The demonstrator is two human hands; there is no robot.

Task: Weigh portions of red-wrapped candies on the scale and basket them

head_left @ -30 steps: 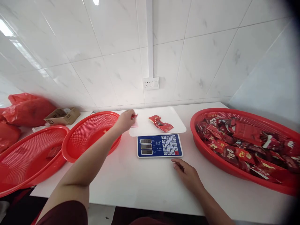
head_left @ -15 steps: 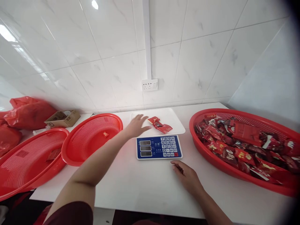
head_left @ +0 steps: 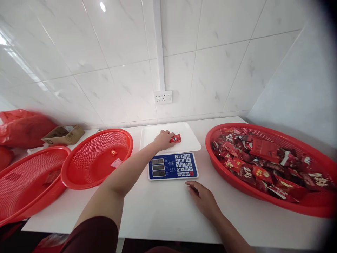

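My left hand (head_left: pixel 164 140) reaches over the white pan of the scale (head_left: pixel 191 135), its fingers closed on small red snack packets (head_left: pixel 176 138). One packet end sticks out past the fingertips; the rest is hidden under the hand. Below the pan is the scale's blue keypad panel (head_left: pixel 172 166), with displays too blurred to read. My right hand (head_left: pixel 202 198) rests on the white table just in front of the panel. Its fingers are loosely curled, and no object shows in them.
A red basket full of red snack packets (head_left: pixel 259 158) stands at the right. Left of the scale, a red basket (head_left: pixel 79 172) holds a small packet (head_left: pixel 113 152) and a pink piece (head_left: pixel 116 162). Another red basket (head_left: pixel 56 189), a cardboard box (head_left: pixel 63 135) and red bags (head_left: pixel 26 128) lie farther left.
My left hand has moved right and closed on the packets on the pan. A pink piece now shows in the middle basket. The right hand stays by the panel; the view has shifted slightly.
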